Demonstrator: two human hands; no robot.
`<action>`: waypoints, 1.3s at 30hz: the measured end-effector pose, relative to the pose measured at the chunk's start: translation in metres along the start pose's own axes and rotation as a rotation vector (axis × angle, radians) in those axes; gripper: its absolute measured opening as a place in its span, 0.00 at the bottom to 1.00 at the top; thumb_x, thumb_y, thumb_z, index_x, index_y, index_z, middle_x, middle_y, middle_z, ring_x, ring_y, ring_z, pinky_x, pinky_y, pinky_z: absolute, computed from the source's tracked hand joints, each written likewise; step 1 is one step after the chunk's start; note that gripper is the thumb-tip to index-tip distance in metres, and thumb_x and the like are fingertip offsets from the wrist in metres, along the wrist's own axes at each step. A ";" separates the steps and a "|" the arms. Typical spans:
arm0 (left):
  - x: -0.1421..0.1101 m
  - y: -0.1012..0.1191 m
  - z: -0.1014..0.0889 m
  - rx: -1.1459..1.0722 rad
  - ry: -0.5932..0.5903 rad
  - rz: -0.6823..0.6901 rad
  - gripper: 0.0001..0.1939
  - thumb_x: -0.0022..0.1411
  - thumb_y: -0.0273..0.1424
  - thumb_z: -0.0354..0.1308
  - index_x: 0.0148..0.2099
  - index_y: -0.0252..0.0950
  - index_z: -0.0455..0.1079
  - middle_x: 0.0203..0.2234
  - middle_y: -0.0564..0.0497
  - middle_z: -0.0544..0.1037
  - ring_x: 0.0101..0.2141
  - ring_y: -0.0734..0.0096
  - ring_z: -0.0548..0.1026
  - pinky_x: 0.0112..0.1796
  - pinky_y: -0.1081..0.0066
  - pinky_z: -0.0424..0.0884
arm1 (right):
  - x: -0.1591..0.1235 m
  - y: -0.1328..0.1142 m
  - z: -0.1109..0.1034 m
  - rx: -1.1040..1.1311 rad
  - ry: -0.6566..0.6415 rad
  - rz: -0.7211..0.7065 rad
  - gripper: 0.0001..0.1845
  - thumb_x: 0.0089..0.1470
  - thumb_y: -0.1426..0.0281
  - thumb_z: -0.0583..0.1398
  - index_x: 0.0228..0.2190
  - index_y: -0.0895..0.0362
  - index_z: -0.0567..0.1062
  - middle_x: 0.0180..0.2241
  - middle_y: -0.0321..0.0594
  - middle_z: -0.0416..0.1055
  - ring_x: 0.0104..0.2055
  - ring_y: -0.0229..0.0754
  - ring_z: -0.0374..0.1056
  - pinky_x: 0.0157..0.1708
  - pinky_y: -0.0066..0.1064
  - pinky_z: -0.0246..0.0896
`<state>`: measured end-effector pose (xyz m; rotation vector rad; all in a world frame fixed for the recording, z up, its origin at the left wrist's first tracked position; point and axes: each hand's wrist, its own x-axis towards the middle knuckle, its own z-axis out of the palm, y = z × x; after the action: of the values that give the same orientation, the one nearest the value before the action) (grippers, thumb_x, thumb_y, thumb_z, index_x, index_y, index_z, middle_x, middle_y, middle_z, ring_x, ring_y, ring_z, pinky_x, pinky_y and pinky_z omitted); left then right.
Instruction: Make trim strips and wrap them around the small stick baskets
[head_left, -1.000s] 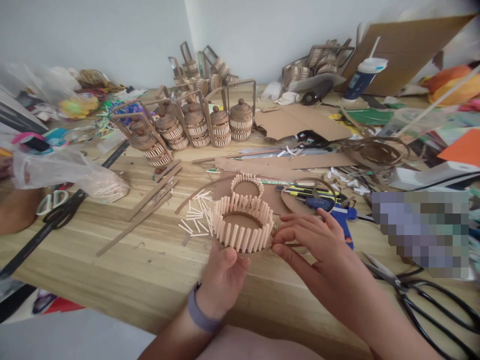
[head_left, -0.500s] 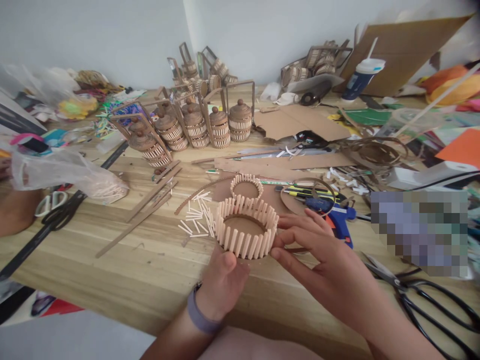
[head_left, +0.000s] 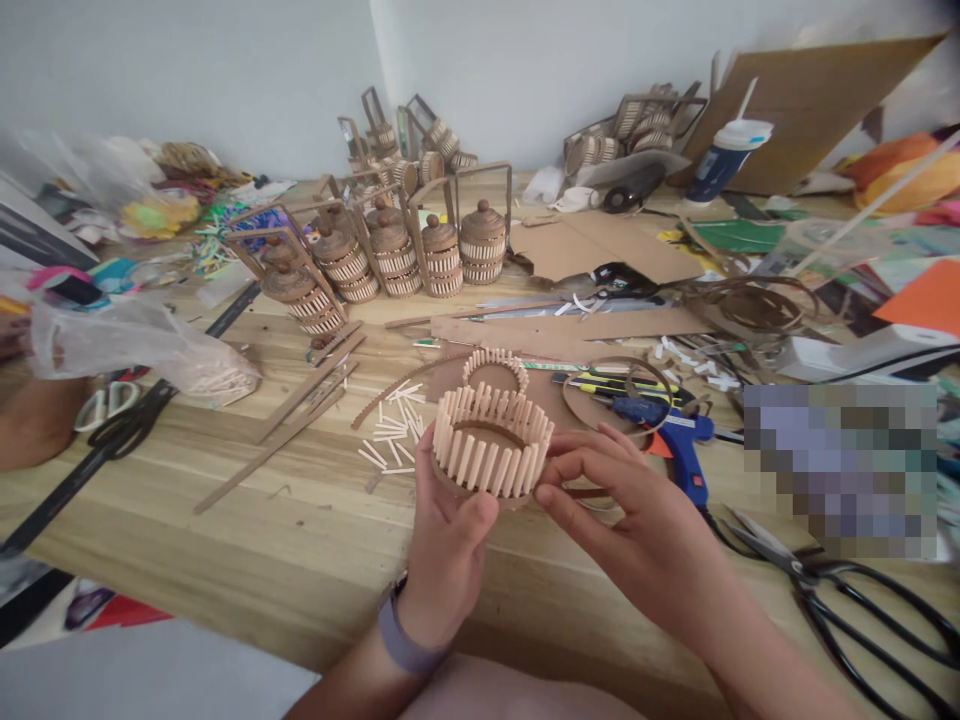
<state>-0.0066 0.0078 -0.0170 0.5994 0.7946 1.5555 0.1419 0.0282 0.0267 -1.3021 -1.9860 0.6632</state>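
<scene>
My left hand (head_left: pixel 450 535) holds up a round cardboard base ringed with short upright pale wooden sticks, the stick ring (head_left: pixel 491 445), gripping it from below with the thumb at its front. My right hand (head_left: pixel 626 510) pinches the ring's right side with thumb and fingertips. A smaller stick ring (head_left: pixel 493 368) lies on the table just behind it. Loose cut sticks (head_left: pixel 394 430) are scattered to the left.
Finished stacked wooden containers (head_left: pixel 397 255) stand at the back. A blue glue gun (head_left: pixel 675 435) lies right of my hands, black scissors (head_left: pixel 832 590) at the right edge, a bag of sticks (head_left: pixel 142 350) at left. Cardboard sheets (head_left: pixel 600 245), strips and a cup (head_left: pixel 724 150) crowd the far side.
Both hands have lifted and tilted the stick ring slightly toward me. My left thumb has moved up onto its front, and my right fingers have closed on its right side.
</scene>
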 end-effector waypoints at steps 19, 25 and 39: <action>-0.001 -0.001 -0.011 0.250 0.082 0.089 0.49 0.43 0.30 0.72 0.65 0.41 0.53 0.52 0.42 0.72 0.53 0.51 0.71 0.54 0.58 0.67 | -0.005 -0.012 -0.005 -0.057 -0.044 -0.034 0.05 0.54 0.66 0.60 0.30 0.48 0.78 0.40 0.38 0.79 0.49 0.51 0.73 0.59 0.60 0.48; -0.001 -0.001 -0.016 0.255 0.089 0.116 0.49 0.44 0.29 0.72 0.65 0.42 0.53 0.55 0.42 0.70 0.56 0.52 0.68 0.56 0.59 0.65 | -0.008 -0.015 -0.012 -0.029 -0.039 -0.025 0.10 0.58 0.65 0.57 0.34 0.47 0.80 0.40 0.39 0.80 0.52 0.51 0.71 0.51 0.53 0.65; 0.004 0.009 -0.003 0.083 0.040 0.016 0.42 0.45 0.37 0.71 0.60 0.40 0.59 0.52 0.42 0.74 0.54 0.49 0.70 0.55 0.55 0.65 | -0.012 -0.003 -0.016 -0.323 0.136 -0.119 0.08 0.58 0.60 0.58 0.36 0.48 0.75 0.38 0.38 0.79 0.51 0.54 0.71 0.57 0.60 0.47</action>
<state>-0.0148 0.0113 -0.0122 0.6381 0.8895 1.5586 0.1553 0.0163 0.0361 -1.3598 -2.0966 0.1951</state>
